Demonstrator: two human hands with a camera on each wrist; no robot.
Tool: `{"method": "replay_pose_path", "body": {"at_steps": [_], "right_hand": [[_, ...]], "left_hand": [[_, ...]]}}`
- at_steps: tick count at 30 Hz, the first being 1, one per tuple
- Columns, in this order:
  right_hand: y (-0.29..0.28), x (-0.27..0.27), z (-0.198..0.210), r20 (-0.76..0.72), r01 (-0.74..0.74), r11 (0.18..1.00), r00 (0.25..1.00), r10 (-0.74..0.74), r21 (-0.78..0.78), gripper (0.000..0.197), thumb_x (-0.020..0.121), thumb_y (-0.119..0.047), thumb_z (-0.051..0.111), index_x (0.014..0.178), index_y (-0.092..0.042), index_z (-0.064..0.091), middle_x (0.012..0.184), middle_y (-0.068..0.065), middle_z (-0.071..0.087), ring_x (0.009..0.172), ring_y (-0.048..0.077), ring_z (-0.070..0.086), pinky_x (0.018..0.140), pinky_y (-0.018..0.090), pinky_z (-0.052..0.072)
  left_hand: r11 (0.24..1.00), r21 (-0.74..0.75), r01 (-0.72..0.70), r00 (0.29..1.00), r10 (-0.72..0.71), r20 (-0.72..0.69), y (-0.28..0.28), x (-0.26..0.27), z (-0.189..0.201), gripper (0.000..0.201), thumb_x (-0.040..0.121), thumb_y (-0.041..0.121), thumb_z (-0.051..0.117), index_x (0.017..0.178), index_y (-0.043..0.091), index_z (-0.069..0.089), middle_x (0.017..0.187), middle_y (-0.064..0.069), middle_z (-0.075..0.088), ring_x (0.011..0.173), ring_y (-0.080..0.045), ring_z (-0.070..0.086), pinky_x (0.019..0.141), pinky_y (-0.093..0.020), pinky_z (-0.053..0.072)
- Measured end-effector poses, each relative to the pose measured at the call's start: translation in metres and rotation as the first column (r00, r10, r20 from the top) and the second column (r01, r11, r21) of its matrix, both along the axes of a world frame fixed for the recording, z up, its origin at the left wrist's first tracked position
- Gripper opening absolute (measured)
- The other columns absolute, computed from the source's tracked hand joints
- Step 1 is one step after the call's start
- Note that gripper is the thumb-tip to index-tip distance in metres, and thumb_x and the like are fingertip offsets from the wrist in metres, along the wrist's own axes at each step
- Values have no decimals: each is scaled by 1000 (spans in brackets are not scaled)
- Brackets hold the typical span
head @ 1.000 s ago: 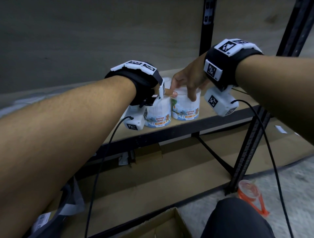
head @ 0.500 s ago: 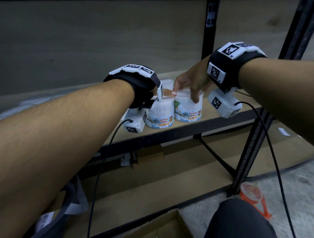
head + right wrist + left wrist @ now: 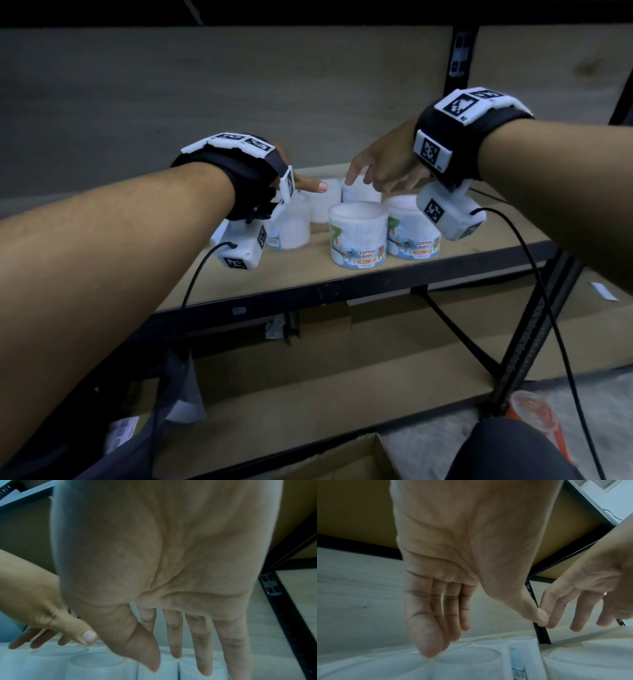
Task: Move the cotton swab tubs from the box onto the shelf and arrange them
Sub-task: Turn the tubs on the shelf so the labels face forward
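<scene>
Several white cotton swab tubs stand on the wooden shelf (image 3: 486,236). A labelled tub (image 3: 358,234) is in front, with a second labelled tub (image 3: 412,229) to its right. A tub (image 3: 291,222) on the left is turned label-away, and more tubs (image 3: 325,202) stand behind. My left hand (image 3: 305,183) hovers above the left tubs, fingers straight and holding nothing, as the left wrist view shows it (image 3: 436,615). My right hand (image 3: 380,171) hangs over the back tubs with fingers spread and empty, also clear in the right wrist view (image 3: 180,635).
A black shelf upright (image 3: 459,68) rises behind my right hand, and a diagonal brace (image 3: 527,342) runs down at the right. A lower shelf board (image 3: 342,370) lies beneath. A cardboard box corner (image 3: 356,455) shows at the bottom, and an orange-lidded container (image 3: 534,411) sits on the floor.
Both hands have let go of the two front tubs and lifted away, fingers now straight. The tubs stay on the shelf, and more tubs behind them have come into view.
</scene>
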State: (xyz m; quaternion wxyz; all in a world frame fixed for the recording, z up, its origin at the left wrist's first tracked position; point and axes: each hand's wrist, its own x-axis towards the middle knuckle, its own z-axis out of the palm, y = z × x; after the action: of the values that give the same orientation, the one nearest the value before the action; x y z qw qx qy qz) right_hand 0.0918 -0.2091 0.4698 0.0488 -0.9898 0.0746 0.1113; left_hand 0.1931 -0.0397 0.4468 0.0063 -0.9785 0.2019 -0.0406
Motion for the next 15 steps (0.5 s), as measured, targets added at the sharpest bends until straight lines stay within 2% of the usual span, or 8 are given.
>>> {"method": "replay_pose_path", "body": {"at_steps": [2,4,5,7,10,12,14,15], "right_hand": [[11,5,0,22,10,1000,1000,-11,30,57,93,0,51,140,-30,46,143,7,44,120,29,56,75,28,53],[25,8,-2,31,-4,999,1000,3,36,55,92,-6,55,139,-33,46,142,4,46,117,28,57,90,40,53],[32,10,-2,40,-4,999,999,2,42,54,92,-9,58,139,-33,46,141,3,48,116,28,58,93,44,52],[43,15,-5,67,-15,998,998,11,60,53,92,-17,62,139,-33,46,137,2,51,113,27,60,91,45,53],[60,21,-8,100,-43,997,994,37,61,55,91,-26,64,142,-30,43,132,3,53,110,25,61,89,43,55],[70,25,-9,119,-61,997,991,55,47,58,91,-31,65,143,-27,41,124,2,54,109,26,61,89,42,56],[79,29,-11,136,-72,997,988,68,26,61,91,-35,65,145,-23,40,117,2,52,110,27,61,90,41,55],[85,31,-12,153,-80,997,985,79,4,62,92,-37,64,146,-21,39,120,3,52,112,27,60,91,39,54]], "left_hand": [[999,23,-23,997,22,79,12,7,2,90,36,103,47,32,13,43,31,-1,42,42,-21,45,54,-28,38],[999,35,-7,992,3,123,24,3,2,85,43,100,49,38,16,41,35,-2,40,41,-20,42,53,-27,37],[999,41,3,991,-9,136,29,3,2,85,47,98,50,40,14,40,37,-3,40,41,-20,41,52,-27,37],[999,35,-7,987,1,158,38,6,1,85,53,95,51,43,12,41,41,-4,41,43,-21,41,52,-27,35],[998,58,-39,993,32,112,48,11,0,79,65,85,59,52,8,47,51,-6,47,49,-21,44,53,-27,34],[995,83,-55,995,48,82,53,16,-1,73,69,77,64,61,6,54,65,-10,57,57,-22,48,61,-28,38],[996,75,-43,998,39,54,59,20,-3,68,73,70,68,88,3,68,93,-14,68,77,-25,57,70,-29,41],[997,74,-30,998,27,50,62,21,-4,67,76,65,69,104,4,69,107,-13,69,90,-26,60,74,-29,42]]}}
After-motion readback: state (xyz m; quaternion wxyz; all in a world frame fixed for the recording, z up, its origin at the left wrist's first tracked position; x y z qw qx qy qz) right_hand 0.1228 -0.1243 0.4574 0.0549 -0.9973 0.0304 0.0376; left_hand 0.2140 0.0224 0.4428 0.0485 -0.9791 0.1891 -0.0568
